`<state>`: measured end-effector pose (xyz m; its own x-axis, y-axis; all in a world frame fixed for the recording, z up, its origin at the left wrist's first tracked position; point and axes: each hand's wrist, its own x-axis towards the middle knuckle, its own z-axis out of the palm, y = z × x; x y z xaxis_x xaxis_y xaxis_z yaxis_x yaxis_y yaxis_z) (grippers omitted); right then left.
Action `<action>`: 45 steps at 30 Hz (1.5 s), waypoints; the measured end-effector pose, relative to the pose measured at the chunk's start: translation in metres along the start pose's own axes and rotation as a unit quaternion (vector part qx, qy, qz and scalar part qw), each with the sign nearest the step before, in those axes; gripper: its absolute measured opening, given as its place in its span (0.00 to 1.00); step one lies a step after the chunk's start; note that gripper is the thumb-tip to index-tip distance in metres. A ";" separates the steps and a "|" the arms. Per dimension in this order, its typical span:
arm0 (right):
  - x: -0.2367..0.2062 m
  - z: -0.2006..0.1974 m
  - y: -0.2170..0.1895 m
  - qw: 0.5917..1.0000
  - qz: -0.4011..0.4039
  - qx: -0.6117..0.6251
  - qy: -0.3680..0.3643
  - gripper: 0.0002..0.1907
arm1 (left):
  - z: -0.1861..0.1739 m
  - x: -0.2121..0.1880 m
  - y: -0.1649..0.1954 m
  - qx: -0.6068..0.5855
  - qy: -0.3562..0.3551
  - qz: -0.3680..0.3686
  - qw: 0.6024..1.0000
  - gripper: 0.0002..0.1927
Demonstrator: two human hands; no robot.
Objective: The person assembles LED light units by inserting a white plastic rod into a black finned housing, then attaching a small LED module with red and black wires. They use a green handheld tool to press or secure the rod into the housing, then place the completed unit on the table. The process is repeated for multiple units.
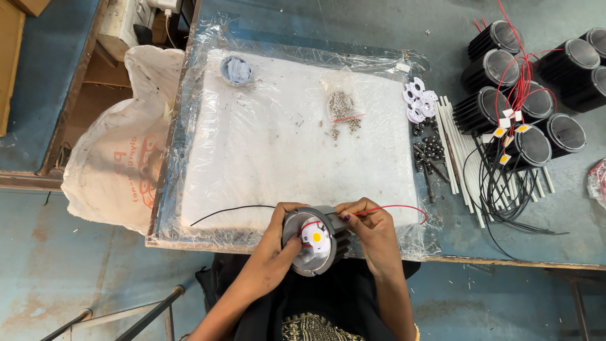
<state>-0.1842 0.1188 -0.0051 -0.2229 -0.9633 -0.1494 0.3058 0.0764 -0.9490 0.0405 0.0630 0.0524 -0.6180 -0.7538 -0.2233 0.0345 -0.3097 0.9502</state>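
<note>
Grey finned metal forms the round lamp housing (317,240), which is held at the near edge of the table (454,243), tilted so that its open face points up toward the camera. Inside the housing sits a white disc with a small yellow LED chip (316,237) at its centre. The left hand (278,243) is closed around the left rim of the housing, thumb on the front edge. The right hand (372,230) is closed on the right side of the housing, its fingertips pinching a red wire (404,207) that runs out to the right; a black wire (230,211) leaves the housing to the left. Both wires lie on a white foam pad wrapped in clear plastic film (284,145). Farther out on the pad rest a small clear bag of screws (343,107) and a round blue-grey cup (236,70). To the right of the pad, on the bare table, lie dark screws (429,148), white discs (418,101), white tubes (464,158) and a group of black finned housings (536,82) with red and black leads. A white sack (120,151) hangs off the left side of the table.
</note>
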 end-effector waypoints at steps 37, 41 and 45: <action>0.012 0.005 0.018 0.997 -0.003 0.020 0.079 0.12 | 0.008 0.007 -0.027 -0.086 0.138 0.051 0.985 0.12; 0.011 -0.001 0.011 0.989 0.118 0.082 0.021 0.13 | 0.009 -0.001 -0.018 -0.073 0.118 0.076 0.987 0.16; 0.007 -0.001 0.002 0.947 0.257 0.191 -0.008 0.18 | 0.015 -0.009 -0.010 -0.094 0.079 0.136 0.983 0.23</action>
<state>-0.1858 0.1128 -0.0077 0.0595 -0.8275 -0.5583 0.6831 0.4415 -0.5817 0.0341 0.0816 0.0477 -0.4375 -0.8991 -0.0120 0.3358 -0.1757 0.9254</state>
